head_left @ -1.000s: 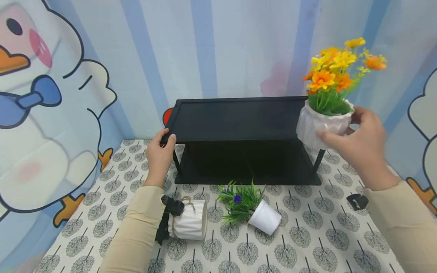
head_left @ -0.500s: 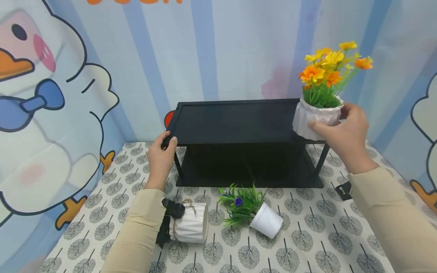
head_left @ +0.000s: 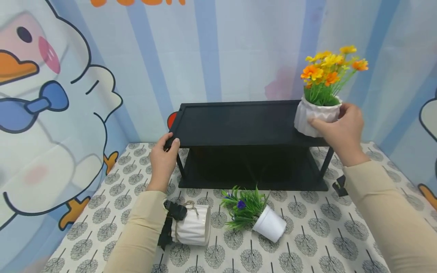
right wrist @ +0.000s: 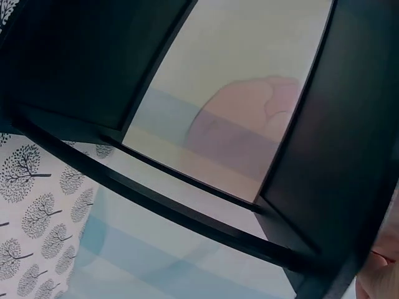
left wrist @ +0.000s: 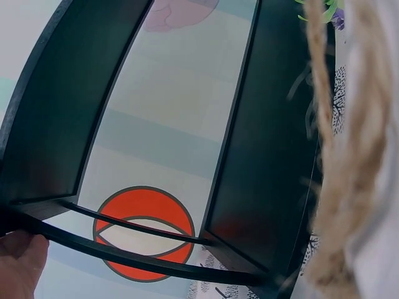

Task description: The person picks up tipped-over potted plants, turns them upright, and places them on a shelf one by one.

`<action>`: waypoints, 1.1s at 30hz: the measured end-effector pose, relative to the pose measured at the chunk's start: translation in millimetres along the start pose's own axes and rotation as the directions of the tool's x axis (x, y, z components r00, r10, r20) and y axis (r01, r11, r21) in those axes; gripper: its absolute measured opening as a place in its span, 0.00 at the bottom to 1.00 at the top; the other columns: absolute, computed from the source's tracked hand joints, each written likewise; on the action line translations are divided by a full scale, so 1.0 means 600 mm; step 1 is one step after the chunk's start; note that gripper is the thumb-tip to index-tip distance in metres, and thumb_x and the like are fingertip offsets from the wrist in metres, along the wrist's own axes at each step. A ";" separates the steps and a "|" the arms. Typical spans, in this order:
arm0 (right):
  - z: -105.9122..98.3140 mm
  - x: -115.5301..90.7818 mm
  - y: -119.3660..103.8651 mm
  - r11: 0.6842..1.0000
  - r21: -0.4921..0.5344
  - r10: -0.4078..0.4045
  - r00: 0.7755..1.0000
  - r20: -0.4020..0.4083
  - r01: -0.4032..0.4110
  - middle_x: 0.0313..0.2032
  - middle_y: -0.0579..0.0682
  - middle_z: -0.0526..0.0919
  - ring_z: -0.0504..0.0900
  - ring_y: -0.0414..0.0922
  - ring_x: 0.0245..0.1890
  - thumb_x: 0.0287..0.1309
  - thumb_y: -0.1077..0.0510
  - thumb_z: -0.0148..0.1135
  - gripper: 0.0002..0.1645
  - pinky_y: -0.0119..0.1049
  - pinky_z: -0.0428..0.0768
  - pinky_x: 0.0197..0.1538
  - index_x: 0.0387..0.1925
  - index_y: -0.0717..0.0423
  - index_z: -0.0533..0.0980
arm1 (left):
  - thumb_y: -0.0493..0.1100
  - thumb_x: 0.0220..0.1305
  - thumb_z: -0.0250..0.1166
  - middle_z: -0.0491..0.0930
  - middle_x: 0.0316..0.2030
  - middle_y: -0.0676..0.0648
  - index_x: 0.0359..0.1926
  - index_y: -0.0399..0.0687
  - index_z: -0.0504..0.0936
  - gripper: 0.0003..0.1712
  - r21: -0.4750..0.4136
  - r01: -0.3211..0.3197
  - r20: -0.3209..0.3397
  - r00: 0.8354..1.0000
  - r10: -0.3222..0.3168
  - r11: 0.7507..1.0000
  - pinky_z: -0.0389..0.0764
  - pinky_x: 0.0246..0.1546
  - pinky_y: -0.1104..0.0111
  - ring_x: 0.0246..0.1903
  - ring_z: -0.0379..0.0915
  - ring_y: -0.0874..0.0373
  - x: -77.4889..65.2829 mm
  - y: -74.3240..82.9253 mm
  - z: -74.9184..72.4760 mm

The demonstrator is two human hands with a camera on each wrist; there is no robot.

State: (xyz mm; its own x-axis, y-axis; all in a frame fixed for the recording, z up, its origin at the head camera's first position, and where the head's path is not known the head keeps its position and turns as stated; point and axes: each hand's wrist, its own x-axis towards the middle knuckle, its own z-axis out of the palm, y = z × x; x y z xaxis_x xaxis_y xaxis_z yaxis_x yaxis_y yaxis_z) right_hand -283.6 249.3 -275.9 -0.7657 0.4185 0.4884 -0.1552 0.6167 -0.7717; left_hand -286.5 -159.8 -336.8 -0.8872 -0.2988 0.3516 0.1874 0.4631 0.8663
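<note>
A black two-tier shelf (head_left: 239,123) stands on the patterned cloth. My left hand (head_left: 163,161) grips the front left corner of its top board, thumb above the edge; in the left wrist view a bit of that hand (left wrist: 25,261) shows at the board's corner. My right hand (head_left: 345,131) holds a white ribbed pot (head_left: 315,117) of yellow and orange artificial flowers (head_left: 326,70), thumb on its front. The pot is upright at the right end of the top board, its base right at the surface. In the right wrist view, part of the right hand (right wrist: 377,274) shows beside the shelf.
In front of the shelf, a small white pot (head_left: 270,224) with green leaves (head_left: 247,208) and a purple flower lies tipped over. A white ribbed pot with twine (head_left: 192,225) lies on its side by the left forearm. A printed curtain (head_left: 246,49) hangs behind.
My right hand has brought the flower pot left and down onto the right end of the top board. The left hand keeps its grip on the corner.
</note>
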 end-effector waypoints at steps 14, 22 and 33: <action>0.013 0.006 0.017 1.000 -0.017 -0.007 1.000 -0.009 0.007 0.33 0.47 0.69 0.65 0.41 0.31 0.40 0.43 0.70 0.38 0.32 0.67 0.31 0.45 0.67 0.71 | 0.54 0.67 0.54 0.67 0.63 0.45 0.64 0.52 0.69 0.27 -0.011 0.022 0.025 0.999 -0.021 1.000 0.74 0.56 0.61 0.60 0.66 0.51 -0.007 0.004 -0.008; 0.009 0.002 0.014 1.000 -0.028 0.006 1.000 0.022 -0.005 0.36 0.48 0.67 0.65 0.43 0.34 0.41 0.43 0.70 0.40 0.33 0.66 0.33 0.48 0.67 0.69 | 0.53 0.67 0.54 0.68 0.62 0.44 0.63 0.52 0.70 0.26 -0.011 -0.002 0.001 1.000 0.002 1.000 0.74 0.55 0.62 0.59 0.67 0.51 -0.009 0.005 -0.007; 0.000 0.009 0.014 0.998 -0.056 0.009 0.996 0.086 -0.004 0.42 0.52 0.67 0.65 0.45 0.38 0.43 0.39 0.68 0.46 0.34 0.67 0.35 0.53 0.69 0.65 | 0.52 0.67 0.54 0.69 0.61 0.44 0.62 0.51 0.71 0.25 -0.005 -0.021 -0.009 1.000 0.021 1.000 0.74 0.56 0.63 0.59 0.67 0.52 -0.002 0.013 -0.006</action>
State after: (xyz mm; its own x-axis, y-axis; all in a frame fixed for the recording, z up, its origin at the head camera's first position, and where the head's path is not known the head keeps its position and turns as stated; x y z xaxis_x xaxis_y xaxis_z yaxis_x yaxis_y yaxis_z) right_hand -288.7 257.0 -280.0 -0.8178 0.3652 0.4448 -0.1170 0.6512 -0.7498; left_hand -282.4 -158.6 -329.3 -0.8791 -0.2966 0.3732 0.2085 0.4648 0.8605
